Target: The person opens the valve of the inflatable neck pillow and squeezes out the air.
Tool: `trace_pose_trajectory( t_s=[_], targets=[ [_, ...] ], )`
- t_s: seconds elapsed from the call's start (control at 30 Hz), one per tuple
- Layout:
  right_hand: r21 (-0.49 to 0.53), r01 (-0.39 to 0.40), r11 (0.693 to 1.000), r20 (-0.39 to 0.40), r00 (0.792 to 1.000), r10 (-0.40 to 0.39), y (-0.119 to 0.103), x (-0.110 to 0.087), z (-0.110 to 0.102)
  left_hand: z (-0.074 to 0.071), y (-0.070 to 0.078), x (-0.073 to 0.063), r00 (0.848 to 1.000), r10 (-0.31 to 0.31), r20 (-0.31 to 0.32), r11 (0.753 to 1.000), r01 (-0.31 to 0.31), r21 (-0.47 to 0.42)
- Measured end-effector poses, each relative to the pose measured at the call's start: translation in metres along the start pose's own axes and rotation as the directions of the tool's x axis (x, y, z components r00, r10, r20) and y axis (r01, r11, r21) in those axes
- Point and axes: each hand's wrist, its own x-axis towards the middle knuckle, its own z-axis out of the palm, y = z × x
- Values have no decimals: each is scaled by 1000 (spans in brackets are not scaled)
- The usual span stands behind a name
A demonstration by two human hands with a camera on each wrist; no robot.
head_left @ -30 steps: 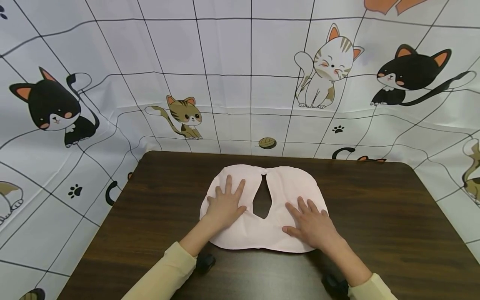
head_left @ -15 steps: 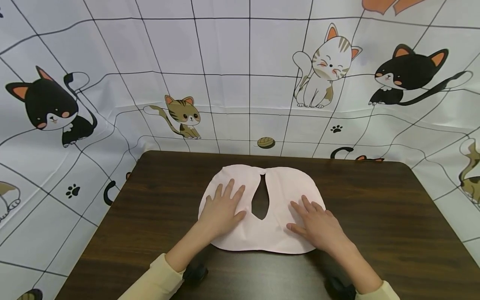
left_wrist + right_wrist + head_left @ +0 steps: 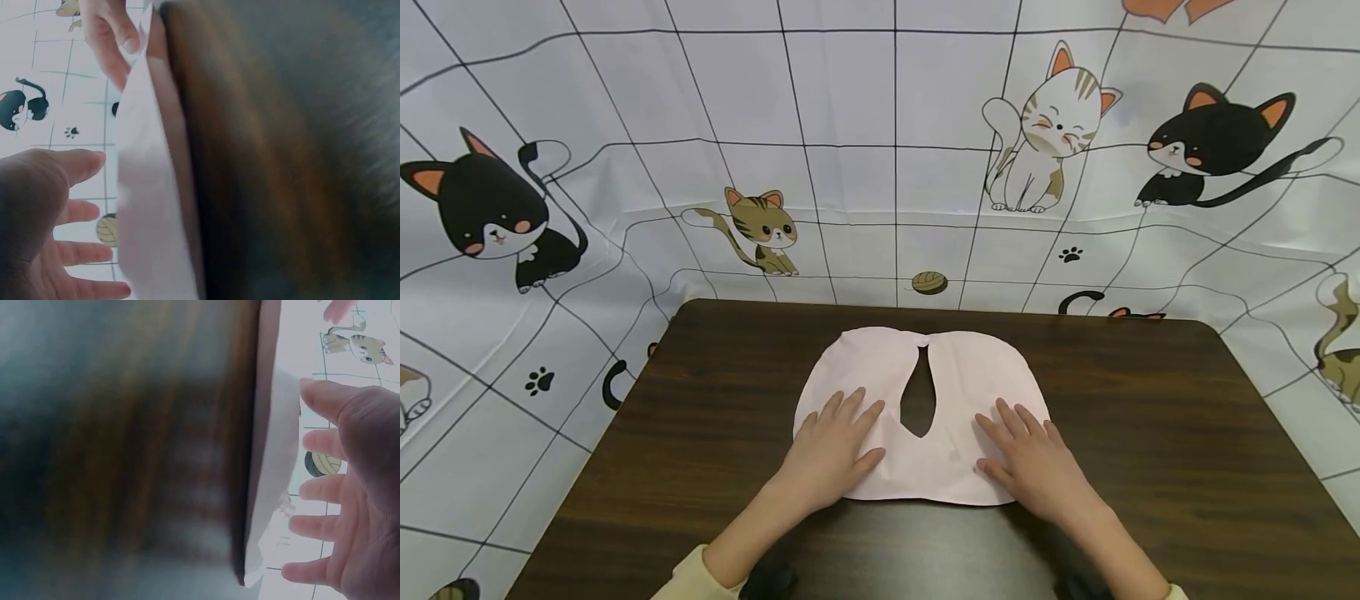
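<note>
A pale pink cloth piece (image 3: 917, 471) with two rounded lobes lies flat on the table, a dark teardrop opening in its middle. Over its left lobe is my left hand (image 3: 826, 454), fingers straight and a little spread. My right hand (image 3: 1037, 467) is over the right lobe with its fingers spread. In the left wrist view, the left fingers (image 3: 81, 253) appear close above the cloth (image 3: 147, 187). The right wrist view has the right fingers (image 3: 319, 487) just off the cloth (image 3: 278, 444). Whether the fingertips touch it, I cannot tell. Neither hand grips anything.
The dark wooden table (image 3: 1150, 417) has rounded back corners and extends to both sides of the cloth. Behind it and at the sides hangs a white sheet (image 3: 842, 100) with black grid lines and printed cats.
My left hand has drawn back toward me across the left lobe. The right hand has shifted slightly nearer and rightward. The cloth lies much as before, and the head view has shifted a little.
</note>
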Motion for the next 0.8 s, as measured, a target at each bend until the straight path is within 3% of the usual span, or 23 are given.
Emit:
trace_pose_trajectory(
  t_s=[0.57,0.8],
  targets=[
    [19,6,1000,115,993,-8,-5,-3,2,27,0,-6,997,9,81,1000,-9,2],
    [-5,-18,1000,135,991,18,-5,-4,3,30,0,-6,992,0,123,1000,1,-3]
  ],
)
